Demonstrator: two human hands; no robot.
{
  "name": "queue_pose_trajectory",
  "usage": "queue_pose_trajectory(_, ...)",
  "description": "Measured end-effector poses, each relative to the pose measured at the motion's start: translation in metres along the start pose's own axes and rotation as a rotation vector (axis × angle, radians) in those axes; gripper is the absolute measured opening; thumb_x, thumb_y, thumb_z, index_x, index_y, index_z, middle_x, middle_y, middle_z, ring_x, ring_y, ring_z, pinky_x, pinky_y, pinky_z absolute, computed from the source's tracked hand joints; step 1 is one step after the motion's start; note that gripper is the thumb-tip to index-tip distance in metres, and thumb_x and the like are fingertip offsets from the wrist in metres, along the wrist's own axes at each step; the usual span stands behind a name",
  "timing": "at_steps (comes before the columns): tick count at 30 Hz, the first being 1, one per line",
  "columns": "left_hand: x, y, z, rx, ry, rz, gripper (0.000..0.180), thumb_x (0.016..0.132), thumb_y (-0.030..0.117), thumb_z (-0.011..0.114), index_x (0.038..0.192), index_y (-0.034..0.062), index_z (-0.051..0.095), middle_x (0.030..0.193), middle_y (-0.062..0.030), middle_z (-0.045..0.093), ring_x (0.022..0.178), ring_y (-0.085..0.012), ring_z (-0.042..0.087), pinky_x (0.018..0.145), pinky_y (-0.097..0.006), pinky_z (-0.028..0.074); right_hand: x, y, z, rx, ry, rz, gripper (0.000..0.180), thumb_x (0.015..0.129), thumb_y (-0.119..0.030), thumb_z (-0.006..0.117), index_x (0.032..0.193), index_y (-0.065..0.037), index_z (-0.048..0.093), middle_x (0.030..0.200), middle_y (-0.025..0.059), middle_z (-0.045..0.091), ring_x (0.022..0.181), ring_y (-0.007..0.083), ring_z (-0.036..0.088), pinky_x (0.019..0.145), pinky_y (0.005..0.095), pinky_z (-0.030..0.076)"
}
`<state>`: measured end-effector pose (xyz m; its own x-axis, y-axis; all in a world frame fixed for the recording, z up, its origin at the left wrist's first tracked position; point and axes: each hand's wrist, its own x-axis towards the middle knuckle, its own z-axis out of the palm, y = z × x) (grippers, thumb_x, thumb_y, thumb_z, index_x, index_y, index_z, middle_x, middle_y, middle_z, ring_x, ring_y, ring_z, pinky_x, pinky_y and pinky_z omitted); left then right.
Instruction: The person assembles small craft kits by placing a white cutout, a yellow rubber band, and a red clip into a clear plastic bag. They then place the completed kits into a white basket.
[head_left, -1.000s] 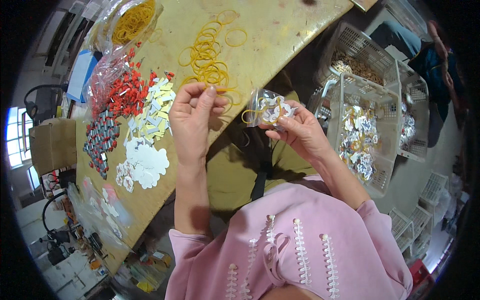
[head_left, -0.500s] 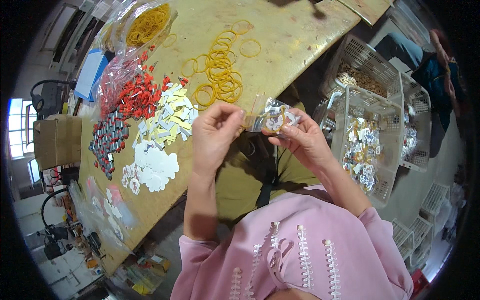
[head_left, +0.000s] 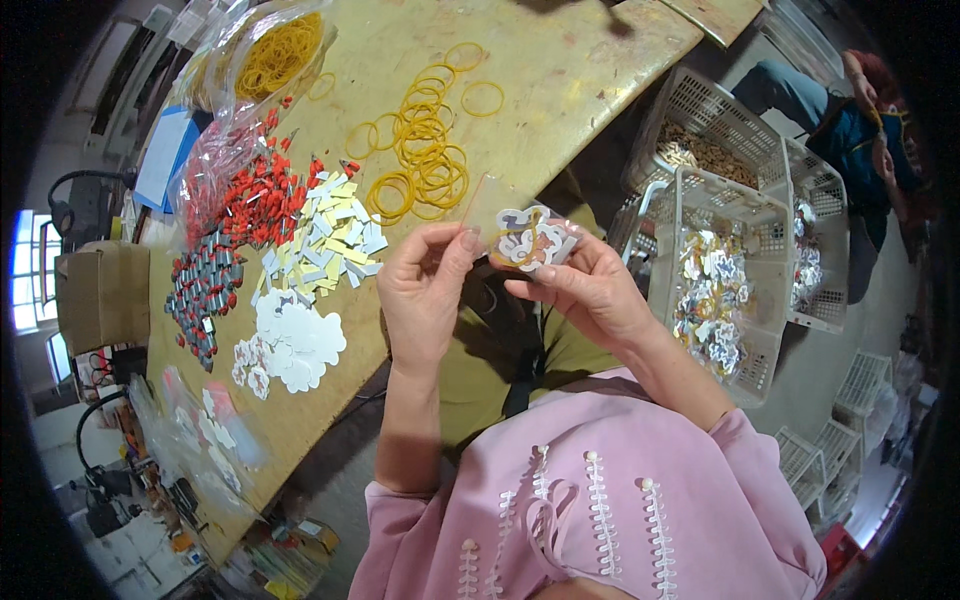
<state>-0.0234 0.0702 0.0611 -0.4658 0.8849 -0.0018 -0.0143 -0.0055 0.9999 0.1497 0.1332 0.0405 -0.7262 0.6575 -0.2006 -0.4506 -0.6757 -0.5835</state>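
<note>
A small clear zip bag (head_left: 528, 240) with a thin red line along its opening is between my hands, above my lap. White-edged cut-out pieces with coloured print and a yellow band show in it; whether the band lies inside or around the bag, I cannot tell. My right hand (head_left: 600, 295) is closed on the filled end, thumb on the near side. My left hand (head_left: 422, 295) pinches the bag's open-end edge between thumb and forefinger. Nearest to the left hand on the table lie yellow and white strips (head_left: 330, 235) and white cloud-shaped cut-outs (head_left: 300, 340).
Loose yellow rubber bands (head_left: 430, 165) lie on the table, with a bag of more (head_left: 278, 60) behind. Red-tipped grey pieces (head_left: 265, 190) are heaped at left. A white crate (head_left: 735, 290) of filled bags stands at right. Another person's hand (head_left: 882, 160) shows at far right.
The bag has turned so its printed pieces face up more plainly, and its clear flap stands up. Both hands keep hold. The whole view has shifted slightly.
</note>
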Motion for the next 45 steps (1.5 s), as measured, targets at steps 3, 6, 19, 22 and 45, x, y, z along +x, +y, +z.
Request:
queue_pose_trajectory(3, 0.001, 0.001, -0.003, -0.065, 0.058, -0.082, 0.012, 0.092, 0.012, 0.066, 0.098, 0.0020, 0.066, 0.080, -0.0007, 0.067, 0.069, -0.0036, 0.058, 0.063, -0.018, 0.047, -0.005, -0.003, 0.004, -0.037, -0.040, 0.034, 0.046, 0.092, -0.001, 0.055, 0.136, 0.002, 0.041, 0.130, 0.0149, 0.055, 0.119, 0.0289, 0.057, 0.098, 0.0395, 0.051)
queue_pose_trajectory(6, 0.003, -0.001, -0.006, -0.092, 0.059, -0.088, 0.014, 0.094, 0.018, 0.063, 0.094, 0.0038, 0.063, 0.077, -0.0001, 0.066, 0.064, -0.0025, 0.055, 0.059, -0.017, 0.044, -0.011, -0.006, 0.011, -0.088, -0.041, 0.017, 0.047, 0.092, -0.003, 0.056, 0.136, 0.003, 0.041, 0.130, 0.0179, 0.055, 0.118, 0.0332, 0.057, 0.096, 0.0401, 0.052)
queue_pose_trajectory(19, 0.005, 0.000, -0.005, -0.068, 0.000, -0.040, 0.014, 0.097, 0.018, 0.059, 0.099, 0.0040, 0.059, 0.080, -0.0023, 0.067, 0.066, -0.0038, 0.056, 0.059, -0.018, 0.043, -0.020, -0.013, 0.021, -0.235, -0.076, 0.033, 0.041, 0.095, -0.008, 0.059, 0.133, 0.001, 0.047, 0.123, 0.0083, 0.060, 0.113, 0.0180, 0.060, 0.090, 0.0282, 0.051)
queue_pose_trajectory(22, 0.001, 0.000, -0.002, -0.110, 0.054, -0.045, 0.011, 0.095, 0.013, 0.060, 0.100, 0.0029, 0.062, 0.081, -0.0035, 0.067, 0.068, -0.0045, 0.057, 0.061, -0.019, 0.045, -0.018, 0.001, 0.004, -0.403, -0.035, -0.142, 0.046, 0.092, -0.008, 0.064, 0.134, 0.000, 0.047, 0.121, 0.0069, 0.061, 0.110, 0.0157, 0.060, 0.092, 0.0281, 0.049)
queue_pose_trajectory(45, -0.037, -0.003, 0.010, 0.161, -0.146, 0.027, 0.004, 0.087, -0.002, 0.059, 0.088, 0.0017, 0.059, 0.083, -0.0005, 0.058, 0.075, -0.0074, 0.053, 0.068, -0.021, 0.045, -0.031, -0.022, 0.001, -0.652, 0.028, -0.189, 0.010, 0.090, -0.004, 0.063, 0.098, 0.003, 0.064, 0.089, 0.0055, 0.068, 0.083, 0.0105, 0.065, 0.075, 0.0246, 0.054)
